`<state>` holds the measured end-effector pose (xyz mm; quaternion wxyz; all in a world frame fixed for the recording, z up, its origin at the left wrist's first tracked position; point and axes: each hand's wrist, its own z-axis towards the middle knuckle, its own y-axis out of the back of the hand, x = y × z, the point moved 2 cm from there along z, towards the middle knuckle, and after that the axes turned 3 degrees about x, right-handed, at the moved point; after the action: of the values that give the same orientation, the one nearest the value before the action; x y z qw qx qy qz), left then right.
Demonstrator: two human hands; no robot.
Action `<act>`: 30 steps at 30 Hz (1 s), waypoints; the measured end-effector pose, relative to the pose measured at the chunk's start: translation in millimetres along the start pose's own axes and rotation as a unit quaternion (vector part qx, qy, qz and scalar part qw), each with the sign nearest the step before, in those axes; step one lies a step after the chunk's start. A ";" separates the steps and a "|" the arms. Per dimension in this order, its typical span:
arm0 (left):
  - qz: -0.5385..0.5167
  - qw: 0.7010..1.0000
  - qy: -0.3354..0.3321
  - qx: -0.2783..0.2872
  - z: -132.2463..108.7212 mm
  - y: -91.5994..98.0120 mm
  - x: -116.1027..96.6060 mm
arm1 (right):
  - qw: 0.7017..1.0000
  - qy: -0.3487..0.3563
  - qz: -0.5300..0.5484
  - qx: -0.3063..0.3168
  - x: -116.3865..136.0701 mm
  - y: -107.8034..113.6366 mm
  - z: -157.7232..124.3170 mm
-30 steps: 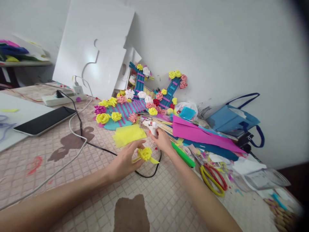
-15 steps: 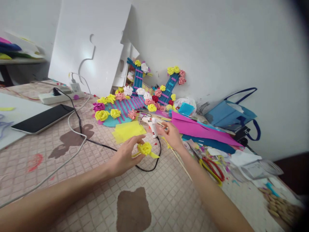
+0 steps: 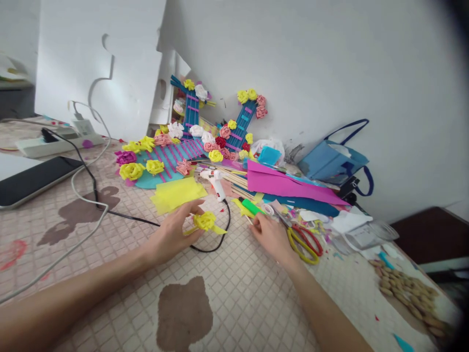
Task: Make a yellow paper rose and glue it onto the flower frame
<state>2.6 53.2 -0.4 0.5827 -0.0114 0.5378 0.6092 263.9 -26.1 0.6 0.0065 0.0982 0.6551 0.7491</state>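
At left hand, ruffled yellow flower (strip trailing), held in grip, unclear grip at right hand

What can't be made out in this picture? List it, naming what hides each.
All in the head view:
Yellow flower: its back, hidden by its own petals.
Thin stick: beyond its tip, hidden by the right grip; whether held, I can't tell.
Blue bag: inside, mostly hidden by its side.
Glue gun: markings too small.
Nut-like pile: right end lost in dark corner.
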 end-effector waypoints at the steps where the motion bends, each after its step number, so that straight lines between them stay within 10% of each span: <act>1: 0.002 1.000 0.001 0.000 -0.1 -0.4 0.5 | 1.000 -0.005 -0.004 0.001 0.4 -0.8 0.7; 13: -0.010 1.000 -0.007 0.014 -2.3 -3.2 -1.4 | 0.982 0.063 0.165 0.068 1.8 21.4 -2.4; 30: -0.002 1.000 -0.014 0.015 -3.0 -2.2 -3.2 | 0.955 0.078 0.285 0.007 18.2 10.7 -2.9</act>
<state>3.4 48.4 -1.1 0.5914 0.0046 0.5388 0.5999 246.8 -27.9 13.3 -0.2593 0.2222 0.6039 0.7202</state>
